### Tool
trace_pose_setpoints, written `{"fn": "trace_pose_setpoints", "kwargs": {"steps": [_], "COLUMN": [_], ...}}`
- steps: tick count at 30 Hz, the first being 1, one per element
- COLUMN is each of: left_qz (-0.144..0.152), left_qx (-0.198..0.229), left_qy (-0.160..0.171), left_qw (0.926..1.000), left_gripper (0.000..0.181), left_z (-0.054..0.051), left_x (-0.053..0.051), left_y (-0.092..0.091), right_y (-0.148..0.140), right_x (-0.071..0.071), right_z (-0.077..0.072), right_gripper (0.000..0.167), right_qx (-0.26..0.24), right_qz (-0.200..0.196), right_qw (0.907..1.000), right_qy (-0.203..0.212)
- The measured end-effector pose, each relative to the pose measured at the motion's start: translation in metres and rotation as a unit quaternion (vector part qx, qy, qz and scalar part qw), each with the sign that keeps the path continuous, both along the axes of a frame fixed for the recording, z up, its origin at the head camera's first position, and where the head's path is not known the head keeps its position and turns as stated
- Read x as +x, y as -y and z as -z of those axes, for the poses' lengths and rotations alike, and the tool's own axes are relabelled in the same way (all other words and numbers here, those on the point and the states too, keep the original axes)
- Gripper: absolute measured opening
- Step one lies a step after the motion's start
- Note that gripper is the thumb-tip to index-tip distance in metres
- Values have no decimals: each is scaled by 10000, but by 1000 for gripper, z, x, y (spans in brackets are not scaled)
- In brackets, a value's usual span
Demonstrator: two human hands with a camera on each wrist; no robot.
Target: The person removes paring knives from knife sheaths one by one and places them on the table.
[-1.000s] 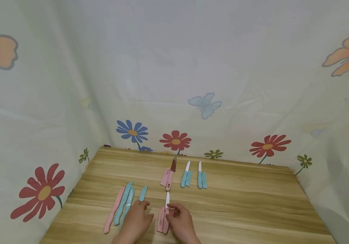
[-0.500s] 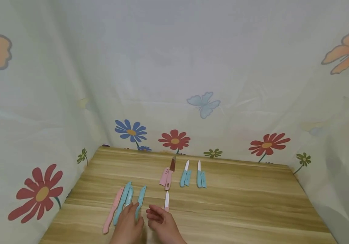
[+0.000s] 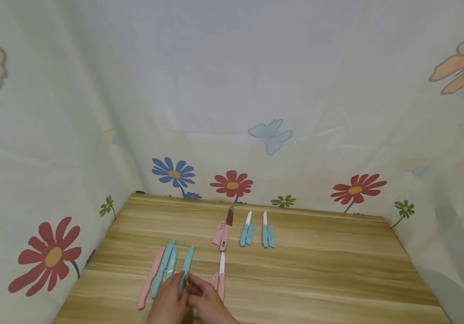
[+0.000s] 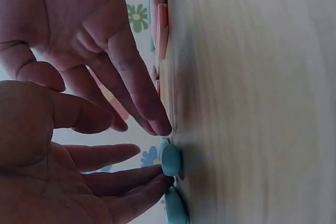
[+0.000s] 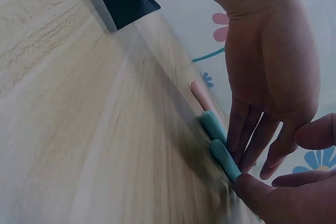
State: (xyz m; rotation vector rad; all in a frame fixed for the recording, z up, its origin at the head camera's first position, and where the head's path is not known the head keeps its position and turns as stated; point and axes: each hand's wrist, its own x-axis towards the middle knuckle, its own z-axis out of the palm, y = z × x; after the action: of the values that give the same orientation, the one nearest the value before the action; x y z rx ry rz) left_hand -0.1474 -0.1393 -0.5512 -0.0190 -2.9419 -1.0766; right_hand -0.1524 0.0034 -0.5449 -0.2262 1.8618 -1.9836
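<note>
In the head view, my left hand (image 3: 169,298) and right hand (image 3: 206,300) are on either side of a teal sheathed knife (image 3: 188,260), its lower end hidden by my fingers. In the left wrist view my left fingers reach down beside that knife's rounded teal handle (image 4: 170,159), and the right fingertips are at its other side. The right wrist view has a right fingertip touching the teal handle (image 5: 224,157). Fingers of both hands look mostly straight. Just right of my right hand lies a pink knife (image 3: 221,270) with a white blade, its pink sheath (image 3: 215,280) partly covered.
Left of my hands lie a pink sheathed knife (image 3: 149,281) and two teal sheathed knives (image 3: 162,270). Farther back are a pink knife (image 3: 225,234) with a brownish blade and two unsheathed teal knives (image 3: 245,235), each beside its sheath. Floral cloth (image 3: 317,90) surrounds the wooden table (image 3: 317,270).
My right hand has left the pink knife and moved left to the teal sheathed knife. My left hand has shifted slightly left, uncovering more of that knife.
</note>
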Motion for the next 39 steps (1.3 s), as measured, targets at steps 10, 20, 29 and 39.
{"fn": "trace_pose_setpoints", "kwargs": {"steps": [10,20,29,39], "left_qz": [-4,-186,-308,-307], "left_qx": [59,-79,-40,195], "left_qy": [-119,-331,-168,170], "left_qw": [9999,9992,9994,9992], "left_gripper": [54,52,58,60], "left_z": [0,-2,-2,-4], "left_x": [0,-3,-6,-7], "left_y": [1,3,4,7], "right_y": [3,4,4,1], "right_x": [-2,-5,-5,-5], "right_z": [7,5,7,5], "right_gripper": [65,57,57,59], "right_qx": [-15,-72,-230,-211], "right_qz": [-37,148,158,113], "right_qw": [9998,9986,9970,9976], "right_qy": [187,511,727,648]}}
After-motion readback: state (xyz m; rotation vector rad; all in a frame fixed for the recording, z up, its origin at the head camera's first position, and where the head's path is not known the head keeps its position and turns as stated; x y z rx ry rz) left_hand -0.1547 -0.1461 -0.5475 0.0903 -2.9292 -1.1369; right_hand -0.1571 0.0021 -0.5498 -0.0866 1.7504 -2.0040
